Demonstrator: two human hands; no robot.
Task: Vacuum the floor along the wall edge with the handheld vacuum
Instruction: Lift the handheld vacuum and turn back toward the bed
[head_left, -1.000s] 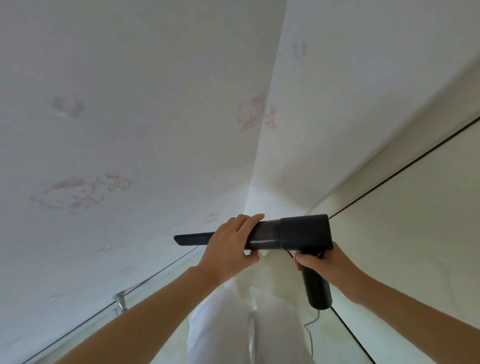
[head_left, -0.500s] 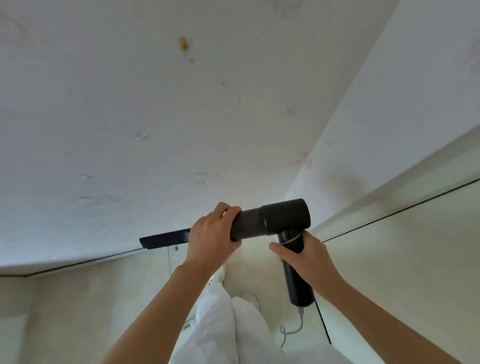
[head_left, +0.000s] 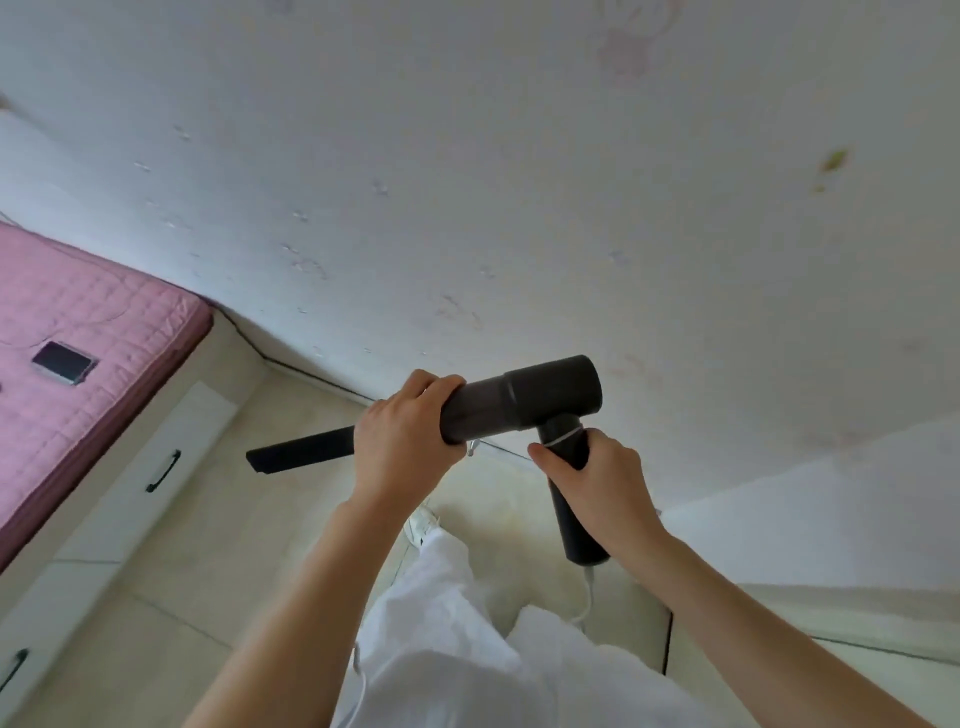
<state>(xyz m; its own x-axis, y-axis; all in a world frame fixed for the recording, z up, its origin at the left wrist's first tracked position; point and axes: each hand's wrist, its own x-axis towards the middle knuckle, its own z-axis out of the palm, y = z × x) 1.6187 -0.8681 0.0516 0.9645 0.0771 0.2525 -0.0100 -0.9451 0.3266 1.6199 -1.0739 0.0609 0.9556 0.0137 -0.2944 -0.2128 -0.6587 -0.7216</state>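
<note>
White wall (head_left: 467, 156) fills the upper part of the view, marked with faint stains and one yellowish spot near the right. Its lower edge meets a pale tiled floor (head_left: 218, 545) along a dark line that runs from the bed corner toward the hands. Part of that line is hidden behind the vacuum and the left hand.

One handheld vacuum (head_left: 524, 402), dark grey, is held up in front of the wall, well above the floor. Its flat crevice nozzle (head_left: 301, 449) points left and ends in open air, touching nothing. The left hand (head_left: 402, 436) curls over the barrel where the nozzle joins, hiding that joint. The right hand (head_left: 597, 486) wraps the handle, which hangs down; a white cord (head_left: 587, 597) leaves its base and disappears behind white trousers (head_left: 457, 649).

One white shoe (head_left: 421, 522) shows; the other foot is hidden. At left, a pink quilted mattress (head_left: 78, 353), cut off by the frame, carries one dark flat device (head_left: 65, 362), too small to identify. Below it are white drawers with two black handles (head_left: 163, 470), the lower one cropped. Open floor lies between the drawers and the legs.
</note>
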